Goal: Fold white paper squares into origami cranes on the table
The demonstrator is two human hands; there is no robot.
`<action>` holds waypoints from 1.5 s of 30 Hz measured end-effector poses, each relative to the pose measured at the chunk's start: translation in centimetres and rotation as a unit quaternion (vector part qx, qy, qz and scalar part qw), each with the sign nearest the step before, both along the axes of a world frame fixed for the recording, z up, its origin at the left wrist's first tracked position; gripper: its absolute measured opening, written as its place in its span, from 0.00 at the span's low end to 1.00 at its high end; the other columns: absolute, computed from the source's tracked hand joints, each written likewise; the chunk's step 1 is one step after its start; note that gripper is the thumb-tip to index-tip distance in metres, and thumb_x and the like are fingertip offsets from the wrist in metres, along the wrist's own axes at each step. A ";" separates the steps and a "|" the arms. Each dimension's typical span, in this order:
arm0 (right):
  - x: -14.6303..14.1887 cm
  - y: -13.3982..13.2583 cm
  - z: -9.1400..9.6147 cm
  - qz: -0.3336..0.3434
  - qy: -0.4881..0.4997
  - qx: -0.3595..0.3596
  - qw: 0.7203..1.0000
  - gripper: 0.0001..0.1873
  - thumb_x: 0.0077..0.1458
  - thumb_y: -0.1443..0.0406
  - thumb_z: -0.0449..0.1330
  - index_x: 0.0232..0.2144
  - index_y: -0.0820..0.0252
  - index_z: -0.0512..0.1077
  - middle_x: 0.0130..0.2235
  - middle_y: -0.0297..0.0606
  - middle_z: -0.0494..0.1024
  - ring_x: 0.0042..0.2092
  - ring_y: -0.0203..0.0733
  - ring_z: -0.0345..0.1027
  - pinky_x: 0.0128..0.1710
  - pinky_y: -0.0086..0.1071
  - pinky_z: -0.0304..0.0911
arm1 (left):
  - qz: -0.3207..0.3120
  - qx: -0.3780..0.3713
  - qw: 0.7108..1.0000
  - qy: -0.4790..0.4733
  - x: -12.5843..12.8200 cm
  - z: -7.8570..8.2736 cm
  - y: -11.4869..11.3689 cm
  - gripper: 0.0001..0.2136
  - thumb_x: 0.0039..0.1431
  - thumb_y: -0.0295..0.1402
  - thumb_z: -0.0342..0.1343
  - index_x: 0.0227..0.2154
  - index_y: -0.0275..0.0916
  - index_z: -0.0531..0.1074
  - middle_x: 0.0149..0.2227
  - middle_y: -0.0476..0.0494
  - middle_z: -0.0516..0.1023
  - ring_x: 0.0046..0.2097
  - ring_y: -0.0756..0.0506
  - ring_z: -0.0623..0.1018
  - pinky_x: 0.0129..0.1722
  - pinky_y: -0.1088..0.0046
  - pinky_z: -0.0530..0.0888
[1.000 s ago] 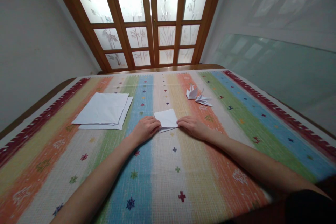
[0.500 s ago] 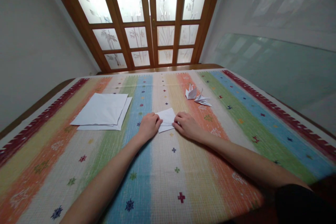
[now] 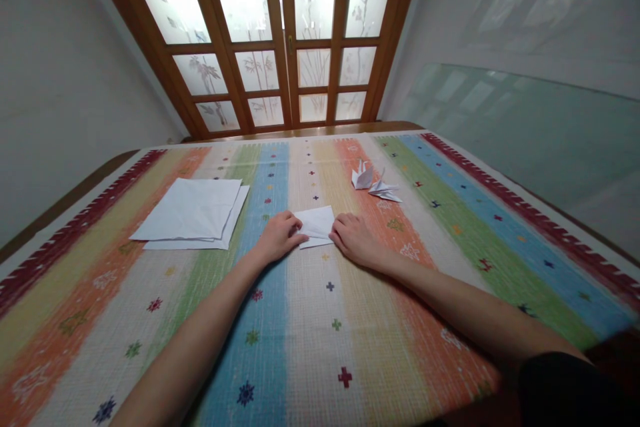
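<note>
A small folded white sheet of paper (image 3: pixel 316 223) lies on the striped tablecloth (image 3: pixel 310 320) in the middle of the head view. My left hand (image 3: pixel 281 235) pinches its left edge between thumb and fingers. On the other side, my right hand (image 3: pixel 354 237) has its fingers closed at the right edge, near the lower corner. A separate flap shows along the paper's lower side. My fingertips hide both side edges in part.
Larger white paper sheets (image 3: pixel 187 210) lie stacked to the left. Two folded paper cranes (image 3: pixel 363 177) sit beyond my right hand. The table's wooden rim (image 3: pixel 395 126) shows at the back, before glazed wooden doors (image 3: pixel 287 40).
My left hand has shifted slightly left, its thumb now stretched further along the paper. The paper's top edge sits more level. My right hand stays nearly in place.
</note>
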State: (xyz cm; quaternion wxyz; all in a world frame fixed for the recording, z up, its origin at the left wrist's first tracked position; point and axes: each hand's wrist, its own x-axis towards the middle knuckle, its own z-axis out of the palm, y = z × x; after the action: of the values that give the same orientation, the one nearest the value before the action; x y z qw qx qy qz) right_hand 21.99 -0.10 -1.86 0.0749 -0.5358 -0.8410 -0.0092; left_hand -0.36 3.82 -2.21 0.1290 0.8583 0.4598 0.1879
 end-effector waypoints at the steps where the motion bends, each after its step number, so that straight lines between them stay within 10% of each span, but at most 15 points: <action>1: 0.0 0.0 -0.1 -0.003 0.000 0.001 1.000 0.13 0.65 0.63 0.50 0.38 0.65 0.72 0.44 0.47 0.73 0.46 0.49 0.64 0.45 0.39 0.54 | -0.005 -0.003 1.000 -0.007 -0.2 -0.1 0.1 0.08 0.57 0.38 0.59 0.31 0.38 0.74 0.36 0.45 0.73 0.39 0.45 0.73 0.42 0.68 0.69; 40: -1.2 -0.9 0.0 -0.094 -0.005 0.032 0.995 0.15 0.64 0.63 0.50 0.39 0.64 0.74 0.44 0.52 0.74 0.47 0.55 0.64 0.48 0.50 0.55 | 0.118 0.002 0.975 0.188 2.6 1.0 -0.1 0.13 0.63 0.39 0.50 0.31 0.36 0.75 0.39 0.34 0.77 0.44 0.35 0.74 0.42 0.58 0.68; 45: -0.3 -0.8 -0.1 -0.007 0.045 0.065 0.997 0.12 0.63 0.65 0.54 0.47 0.55 0.73 0.54 0.46 0.73 0.55 0.53 0.62 0.57 0.55 0.47 | 0.161 0.040 0.975 0.148 1.9 0.5 -0.8 0.16 0.61 0.46 0.52 0.32 0.37 0.72 0.38 0.34 0.75 0.43 0.37 0.72 0.42 0.59 0.67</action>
State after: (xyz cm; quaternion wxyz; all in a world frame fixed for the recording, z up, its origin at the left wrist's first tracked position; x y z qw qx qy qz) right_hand 21.69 -0.86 -1.97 0.1474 -0.5354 -0.8307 -0.0400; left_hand 1.55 2.99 -1.68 -0.0073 0.7960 0.5977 0.0954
